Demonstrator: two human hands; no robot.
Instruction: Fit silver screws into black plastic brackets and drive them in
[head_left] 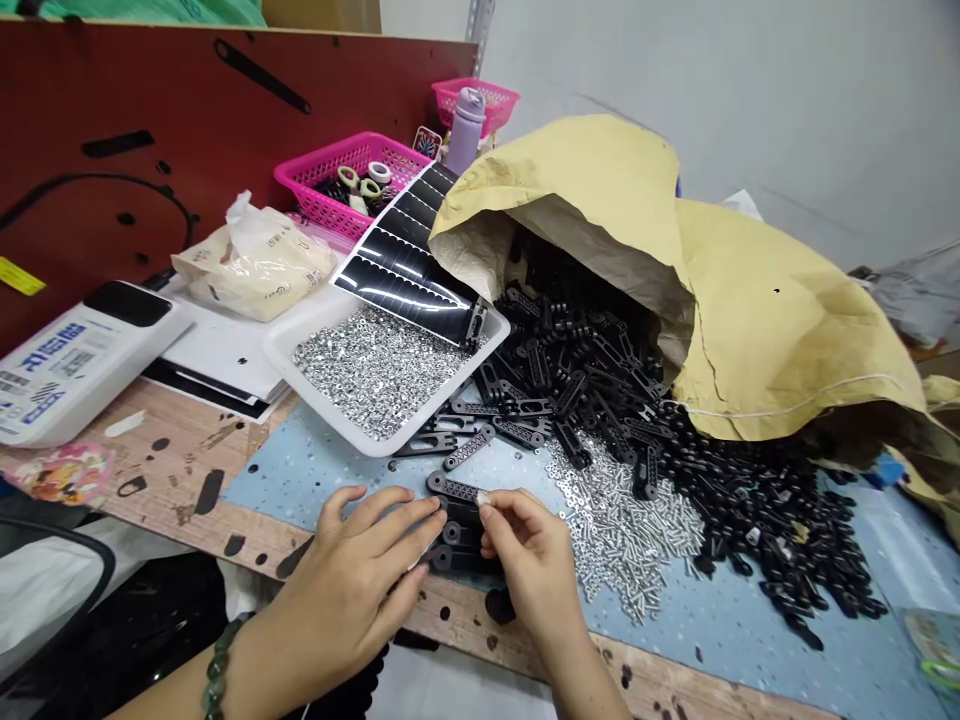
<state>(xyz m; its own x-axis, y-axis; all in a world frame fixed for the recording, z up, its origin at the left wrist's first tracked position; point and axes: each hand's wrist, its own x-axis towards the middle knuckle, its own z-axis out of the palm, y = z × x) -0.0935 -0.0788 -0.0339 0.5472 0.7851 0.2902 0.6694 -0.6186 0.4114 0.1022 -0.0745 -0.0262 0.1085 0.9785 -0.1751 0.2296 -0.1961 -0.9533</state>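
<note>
My left hand (352, 590) and my right hand (532, 570) hold a black perforated plastic bracket (459, 530) between them, low on the blue mat (315, 465). The left fingers press its near side, while the right fingertips pinch its end. A pale speck shows at those fingertips, too small to tell apart. Just beyond my hands lie a spilled heap of black brackets (577, 380) and a spread of silver screws (622, 530). A white tray (360, 435) holds small silver nuts (375, 370).
A yellow paper sack (772, 320) lies open behind the black heap. A glossy black moulded sheet (405, 250) leans on the tray. Further back stand pink baskets (349, 180), a lilac bottle (466, 130) and a tissue pack (255, 265). A white device (82, 360) sits left.
</note>
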